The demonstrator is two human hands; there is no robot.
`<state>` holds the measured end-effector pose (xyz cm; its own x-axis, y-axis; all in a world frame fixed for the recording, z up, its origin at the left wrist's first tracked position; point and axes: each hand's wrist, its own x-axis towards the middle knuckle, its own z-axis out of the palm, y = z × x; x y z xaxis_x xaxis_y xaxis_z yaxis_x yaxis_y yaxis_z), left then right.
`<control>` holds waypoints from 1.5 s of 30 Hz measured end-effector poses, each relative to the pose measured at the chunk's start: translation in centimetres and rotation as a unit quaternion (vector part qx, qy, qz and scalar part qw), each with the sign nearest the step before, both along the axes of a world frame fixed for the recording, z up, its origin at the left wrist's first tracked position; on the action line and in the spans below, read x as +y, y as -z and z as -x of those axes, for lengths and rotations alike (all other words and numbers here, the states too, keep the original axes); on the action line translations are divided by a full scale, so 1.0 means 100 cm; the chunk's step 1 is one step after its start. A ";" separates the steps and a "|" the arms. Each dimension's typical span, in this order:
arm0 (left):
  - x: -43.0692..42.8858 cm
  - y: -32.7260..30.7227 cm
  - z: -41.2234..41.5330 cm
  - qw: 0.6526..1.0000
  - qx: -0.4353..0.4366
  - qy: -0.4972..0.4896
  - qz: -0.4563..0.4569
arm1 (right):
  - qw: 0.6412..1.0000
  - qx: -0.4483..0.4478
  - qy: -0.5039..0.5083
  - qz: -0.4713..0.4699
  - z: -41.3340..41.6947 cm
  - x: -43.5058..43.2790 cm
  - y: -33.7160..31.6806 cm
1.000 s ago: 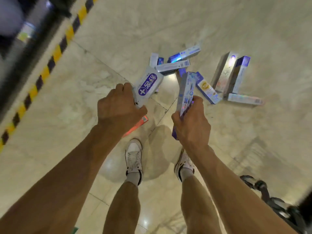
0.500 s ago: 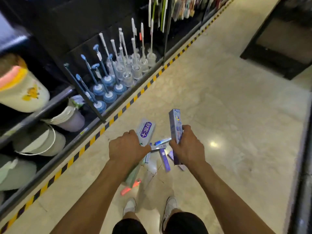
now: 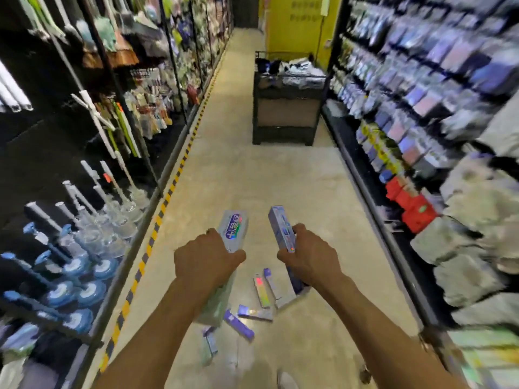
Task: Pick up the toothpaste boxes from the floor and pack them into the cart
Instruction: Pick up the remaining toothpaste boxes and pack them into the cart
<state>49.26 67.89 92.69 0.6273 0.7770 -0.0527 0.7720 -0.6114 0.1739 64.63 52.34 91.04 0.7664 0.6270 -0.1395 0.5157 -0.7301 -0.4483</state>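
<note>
Grip state: the left hand (image 3: 209, 258) is wrapped round the lower end of a white, flat rectangular cardboard toothpaste box (image 3: 233, 230), which points up and forward. A pale green carton (image 3: 217, 301) shows below the same fist and appears to be held with it. The right hand (image 3: 309, 256) is curled round a narrow lilac cardboard box (image 3: 281, 228), held nearly upright and edge-on.

Location of stock: several lilac, purple and iridescent floor boxes (image 3: 255, 312) lie scattered on the beige polished stone floor (image 3: 252, 178), below and between the forearms. No cart can be identified with certainty. A black boxy stand (image 3: 283, 113) sits well apart down the aisle; whether it is the cart cannot be told.

Handling (judgement): the cartons are probably light, stiff along their length and thin-walled, so a hard squeeze would dent them. The glossy foil finish may be slippery. Take hold across the narrow faces near mid-length, not at the end flaps. Two per hand looks like the practical limit.

Markings: the white box carries a purple oval with a white plus sign and white characters, too blurred to read. Print on the lilac box is also illegible.
</note>
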 end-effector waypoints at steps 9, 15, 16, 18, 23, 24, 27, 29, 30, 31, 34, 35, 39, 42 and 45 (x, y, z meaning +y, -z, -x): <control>-0.146 -0.015 -0.088 0.964 0.014 0.265 0.024 | 0.967 -0.032 0.251 -0.004 0.009 -0.217 -0.015; -0.269 -0.022 -0.140 0.920 0.025 0.392 0.002 | 0.917 -0.043 0.396 -0.009 0.033 -0.354 -0.014; -0.291 -0.022 -0.148 0.912 0.027 0.409 0.002 | 0.906 -0.043 0.421 -0.013 0.037 -0.375 -0.013; -0.335 -0.017 -0.162 0.898 0.026 0.440 0.008 | 0.886 -0.046 0.462 -0.008 0.046 -0.415 -0.008; -0.435 0.002 -0.188 0.859 0.042 0.510 0.018 | 0.845 -0.031 0.533 0.024 0.067 -0.500 0.004; -0.452 0.005 -0.192 0.850 0.048 0.524 0.022 | 0.837 -0.031 0.545 0.031 0.071 -0.514 0.007; -0.500 0.014 -0.211 0.827 0.056 0.560 0.022 | 0.815 -0.024 0.578 0.032 0.077 -0.549 0.015; -0.527 0.023 -0.227 0.813 0.058 0.579 0.026 | 0.794 -0.019 0.607 0.025 0.076 -0.568 0.023; -0.539 0.029 -0.236 0.809 0.058 0.585 0.030 | 0.782 -0.015 0.623 0.018 0.074 -0.577 0.027; -0.552 0.034 -0.247 0.803 0.057 0.592 0.031 | 0.770 -0.011 0.637 0.015 0.070 -0.586 0.033; -0.582 0.047 -0.283 0.785 0.065 0.616 0.011 | 0.746 -0.007 0.665 0.026 0.055 -0.610 0.049; -0.590 0.050 -0.295 0.778 0.068 0.624 0.011 | 0.734 -0.005 0.678 0.024 0.050 -0.616 0.053; -0.617 0.066 -0.350 0.765 0.063 0.641 0.024 | 0.688 -0.001 0.725 0.012 0.024 -0.637 0.071; -0.633 0.085 -0.385 0.757 0.073 0.650 0.005 | 0.668 0.003 0.744 0.023 0.006 -0.654 0.089; -0.649 0.112 -0.411 0.759 0.084 0.646 0.020 | 0.661 0.020 0.749 0.043 -0.011 -0.673 0.111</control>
